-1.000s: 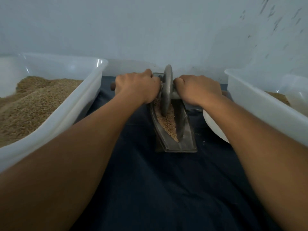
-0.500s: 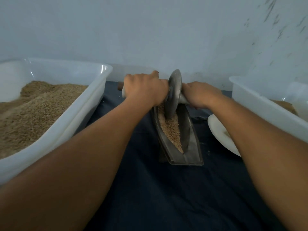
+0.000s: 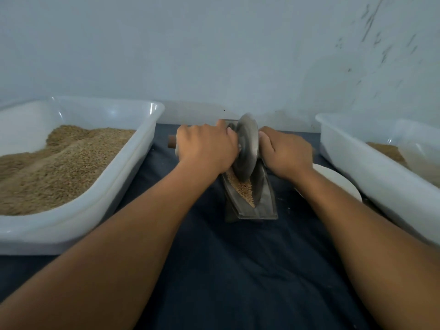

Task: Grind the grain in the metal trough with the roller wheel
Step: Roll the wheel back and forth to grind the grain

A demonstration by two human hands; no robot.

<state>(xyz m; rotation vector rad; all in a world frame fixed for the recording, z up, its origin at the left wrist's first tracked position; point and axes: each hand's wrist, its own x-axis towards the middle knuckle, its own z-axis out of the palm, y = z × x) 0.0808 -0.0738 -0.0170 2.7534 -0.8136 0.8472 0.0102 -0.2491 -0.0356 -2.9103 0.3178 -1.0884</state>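
The grinding stroke is in hand. At nine o'clock a white plastic tub [image 3: 133, 163] holds a heap of coarse tan grain. At centre the left hand [image 3: 206, 148] wraps the brown wooden axle handle [image 3: 172, 141], and the dull grey metal roller wheel [image 3: 246, 148] stands on edge in the boat-shaped metal trough [image 3: 264, 201], biting into the pale grain [image 3: 242, 188] there. The right hand [image 3: 285, 153] wraps the opposite handle end. At three o'clock sit a white plate [image 3: 338, 179] and another tub [image 3: 357, 167]. Next, I judge, the wheel needs even downward pressure on a roll towards six o'clock.
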